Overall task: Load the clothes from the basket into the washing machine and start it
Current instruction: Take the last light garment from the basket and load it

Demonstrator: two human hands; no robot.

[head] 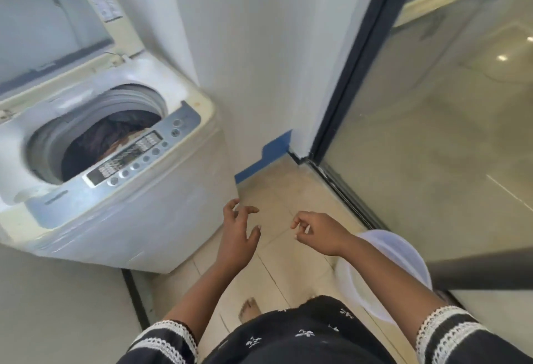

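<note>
While dark clothes (106, 138) already lay in the drum of the open washing machine (138, 213), both the left hand (238, 236) and right hand (320, 233) hung loosely curled and holding nothing just right of it, so loading looked done or nearly so, and the next move likely called for lowering the lid (49, 23) and pressing the control panel (138, 155).

Bright even daylight, slight motion blur, wide-angle edge bending.

Raised lid (52, 25) leaves the washing machine (138, 219) drum mouth open above dark clothes (98, 144).
</note>
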